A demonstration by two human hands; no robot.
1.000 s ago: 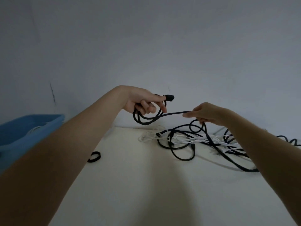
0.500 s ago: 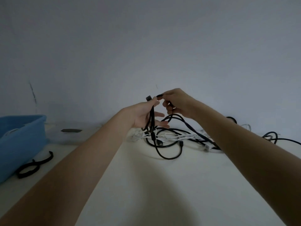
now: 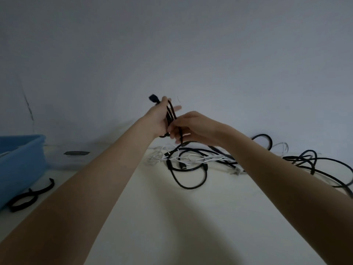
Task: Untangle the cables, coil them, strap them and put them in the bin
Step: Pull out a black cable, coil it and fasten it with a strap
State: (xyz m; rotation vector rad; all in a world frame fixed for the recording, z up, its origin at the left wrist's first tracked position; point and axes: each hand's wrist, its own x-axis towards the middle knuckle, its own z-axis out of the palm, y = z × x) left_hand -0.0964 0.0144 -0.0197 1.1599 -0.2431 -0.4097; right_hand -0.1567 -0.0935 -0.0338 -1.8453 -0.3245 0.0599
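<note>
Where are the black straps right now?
In the head view, the black straps lie on the table at the far left, just in front of the blue bin and left of the left forearm.

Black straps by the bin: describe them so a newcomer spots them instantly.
Find the blue bin at the table's left edge. Just in front of it lie the black straps, flat loops. Unlike the cable tangle farther right, they are short, wide bands, apart from everything else.

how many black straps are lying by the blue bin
2, as far as the view shows: a closed loop strap nearest the camera and an open curved strap just behind, touching it, both on the table right of the blue bin. More may be hidden.
</note>
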